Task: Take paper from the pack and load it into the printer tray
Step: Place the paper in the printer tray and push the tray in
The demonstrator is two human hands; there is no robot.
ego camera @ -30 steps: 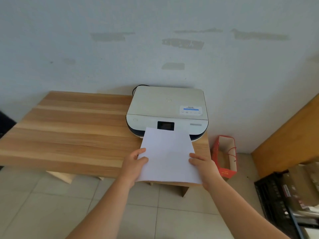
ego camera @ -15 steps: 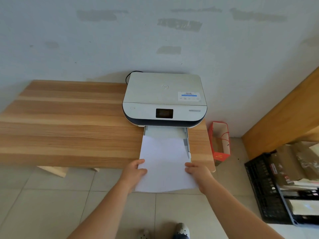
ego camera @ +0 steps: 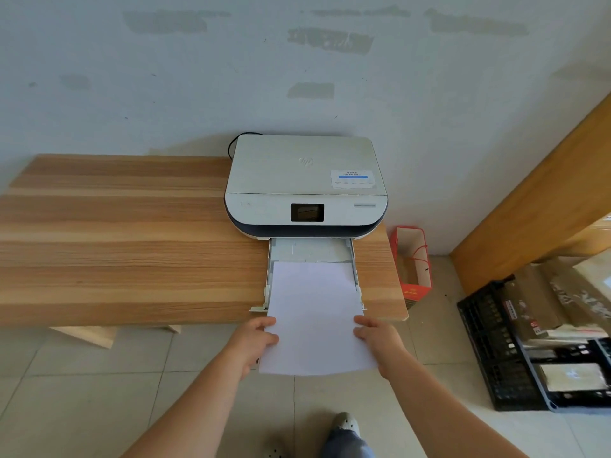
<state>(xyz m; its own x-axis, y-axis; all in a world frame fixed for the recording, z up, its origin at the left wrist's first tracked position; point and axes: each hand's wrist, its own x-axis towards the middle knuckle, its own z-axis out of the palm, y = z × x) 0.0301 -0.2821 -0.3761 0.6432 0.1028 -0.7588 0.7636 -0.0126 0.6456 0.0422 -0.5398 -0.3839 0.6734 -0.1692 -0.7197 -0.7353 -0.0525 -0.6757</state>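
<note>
Paper [ego camera: 314,312] lies half in the pulled-out tray [ego camera: 281,249] at the printer's [ego camera: 305,180] 6 o'clock, near half overhanging the desk [ego camera: 132,242] edge, left hand [ego camera: 253,342] and right hand [ego camera: 380,340] pinching its side edges, forearms extended.

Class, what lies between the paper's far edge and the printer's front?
In the head view, only the bare floor of the pulled-out tray lies between the paper and the printer.

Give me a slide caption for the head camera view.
Both hands, left hand and right hand, feed paper into the printer tray.
</note>
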